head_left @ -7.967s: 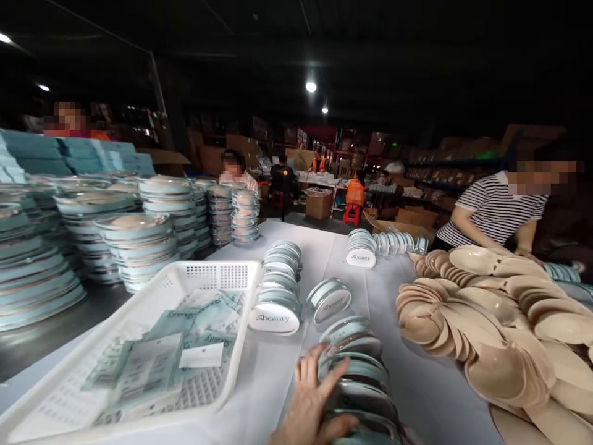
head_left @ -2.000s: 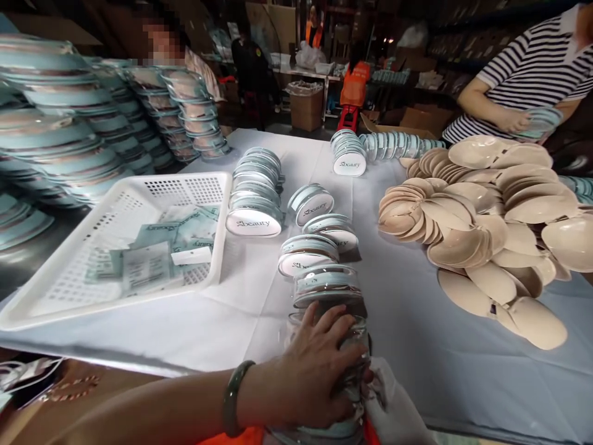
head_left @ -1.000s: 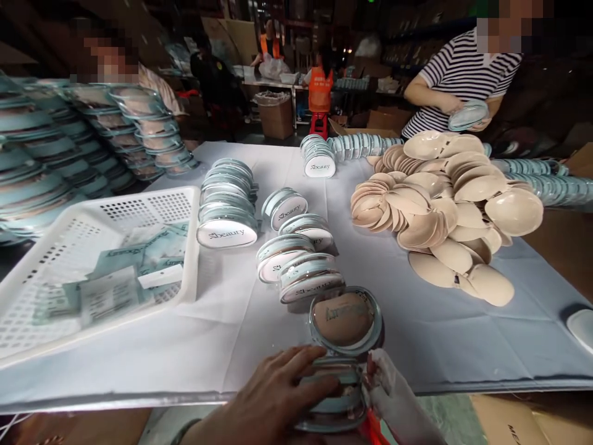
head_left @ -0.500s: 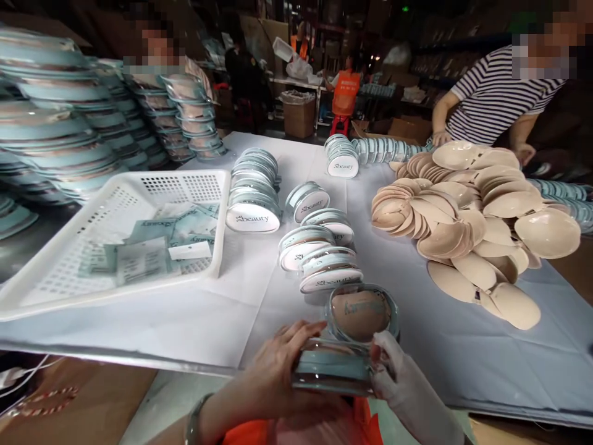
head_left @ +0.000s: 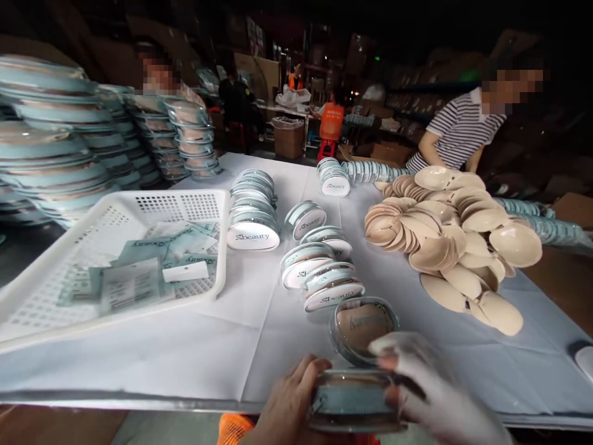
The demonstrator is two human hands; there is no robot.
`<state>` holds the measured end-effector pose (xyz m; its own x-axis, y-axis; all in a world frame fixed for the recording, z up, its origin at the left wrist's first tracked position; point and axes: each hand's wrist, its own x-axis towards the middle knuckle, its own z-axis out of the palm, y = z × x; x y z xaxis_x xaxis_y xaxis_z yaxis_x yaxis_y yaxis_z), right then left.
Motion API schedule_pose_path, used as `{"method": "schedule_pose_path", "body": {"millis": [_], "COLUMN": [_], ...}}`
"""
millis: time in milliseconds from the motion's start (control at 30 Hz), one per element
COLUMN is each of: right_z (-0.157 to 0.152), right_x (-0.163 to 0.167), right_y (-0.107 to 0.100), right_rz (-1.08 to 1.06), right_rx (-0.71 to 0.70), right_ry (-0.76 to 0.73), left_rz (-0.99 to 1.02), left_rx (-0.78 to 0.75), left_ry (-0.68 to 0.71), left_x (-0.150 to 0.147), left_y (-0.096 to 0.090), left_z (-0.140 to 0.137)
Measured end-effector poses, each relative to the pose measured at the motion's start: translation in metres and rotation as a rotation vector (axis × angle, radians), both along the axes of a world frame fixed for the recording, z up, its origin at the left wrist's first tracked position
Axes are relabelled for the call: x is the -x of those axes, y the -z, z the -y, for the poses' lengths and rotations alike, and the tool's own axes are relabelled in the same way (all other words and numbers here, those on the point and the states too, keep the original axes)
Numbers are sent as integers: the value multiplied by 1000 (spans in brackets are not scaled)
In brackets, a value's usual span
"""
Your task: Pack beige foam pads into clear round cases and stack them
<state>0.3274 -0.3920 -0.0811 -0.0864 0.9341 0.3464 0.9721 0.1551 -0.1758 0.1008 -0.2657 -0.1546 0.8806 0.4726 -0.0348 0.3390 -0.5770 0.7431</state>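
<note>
A clear oval case with a pale blue band is held on edge at the table's front side. My left hand is bare and wraps round the case's left end. My right hand, in a white glove with fingertips showing, is closed at the right end of the case and partly smeared by motion. Just beyond lies another case, its beige contents showing through a clear printed face. Several cases with white "beauty" labels stand in a short row behind it.
A white perforated basket holding flat printed packets sits at left. Beige cup-shaped pads are heaped at right. Tall stacks of cases rise at far left. A person in a striped shirt stands across the table.
The view has tilted, so the table and its things sit lower in the picture. The held case and both hands have shifted slightly right and down. My right hand's fingers have moved on the case.
</note>
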Motion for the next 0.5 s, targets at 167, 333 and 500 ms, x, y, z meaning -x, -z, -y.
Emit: {"method": "schedule_pose_path", "body": {"millis": [167, 333, 500], "right_z": [-1, -43, -86], "right_x": [-81, -54, -47], "right_y": [31, 38, 25], "right_rz": [487, 329, 262], "right_rx": [-42, -389, -37], "right_ry": [-104, -207, -166], "left_rz": [137, 260, 243], "left_rx": [-190, -214, -200], "left_ry": [251, 182, -17], "left_x": [4, 13, 21], "left_y": [5, 4, 0], "left_z": [-14, -28, -48]}}
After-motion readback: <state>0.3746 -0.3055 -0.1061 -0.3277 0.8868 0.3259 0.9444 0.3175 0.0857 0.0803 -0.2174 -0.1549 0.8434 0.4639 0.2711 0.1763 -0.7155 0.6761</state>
